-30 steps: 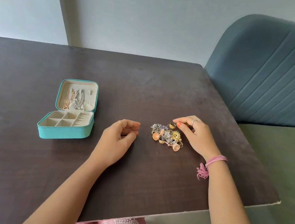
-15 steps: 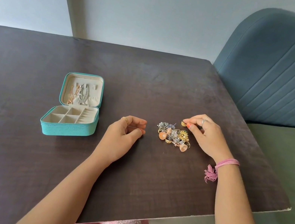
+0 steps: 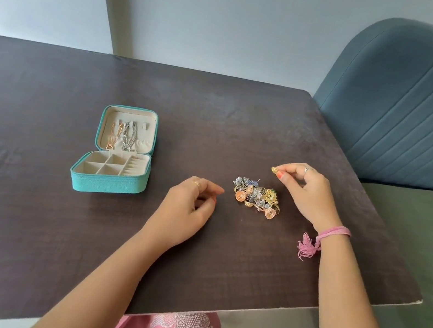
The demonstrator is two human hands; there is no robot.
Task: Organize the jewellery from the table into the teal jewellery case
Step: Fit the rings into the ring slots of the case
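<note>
**Gold piece pinched above the heap, case open at the left**

Head view: a dark brown table (image 3: 218, 112) with a faintly mottled, matte top fills the middle. At nine o'clock from its centre lies the teal jewellery case (image 3: 109, 184), a small rounded-square box with a woven-looking fabric shell and a zip seam around its wall. Its lid stands open toward twelve o'clock, lined in cream; gold and silver chains (image 3: 123, 136) hang inside the lid. The base is split into cream, soft-looking compartments, square cells on the left and ridged slots on the right.

At three o'clock from the case, well apart from it, lies the jewellery pile (image 3: 257, 197): a tangled heap of filigree domes in rose gold, yellow flower shapes and bluish-silver bits.

The right hand (image 3: 307, 193), at two o'clock from the pile, pinches a small gold piece (image 3: 274, 170) between thumb and forefinger, off the heap. A pink thread bracelet (image 3: 335, 232) with a frayed tassel wraps that wrist. The left hand (image 3: 187, 208), just beside the pile at nine o'clock, has loosely curled fingers and holds nothing visible.

A ribbed blue-grey upholstered chair (image 3: 409, 111) stands at two o'clock.
</note>
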